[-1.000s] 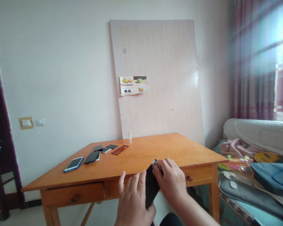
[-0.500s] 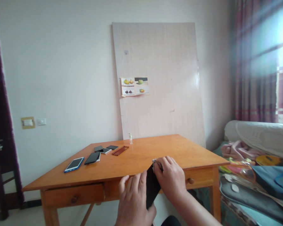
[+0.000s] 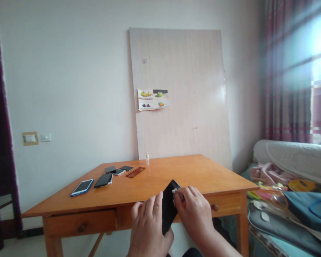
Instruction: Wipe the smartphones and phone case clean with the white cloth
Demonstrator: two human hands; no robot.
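A black phone (image 3: 168,208) is held up at a slant in front of the table's front edge. My left hand (image 3: 149,225) grips it from the left side, with the thumb low on its near end. My right hand (image 3: 196,210) pinches a small crumpled white tissue (image 3: 174,192) against the phone's upper right edge. Most of the tissue is hidden under the fingers. On the wooden table (image 3: 176,167) lie a blue-edged phone (image 3: 82,187), a black phone (image 3: 103,180) on top of a pale one, several more phones behind, and a reddish-brown phone case (image 3: 135,172).
A small clear pump bottle (image 3: 147,159) stands at the table's back edge, before a large leaning board (image 3: 182,71). The table has drawers with round knobs (image 3: 81,227). A bed or couch at right carries folded cloth (image 3: 269,173) and a grey bag (image 3: 286,223).
My right hand has slid with the tissue from the phone's top corner a little down its right edge. The phone has turned so more of its black face shows.
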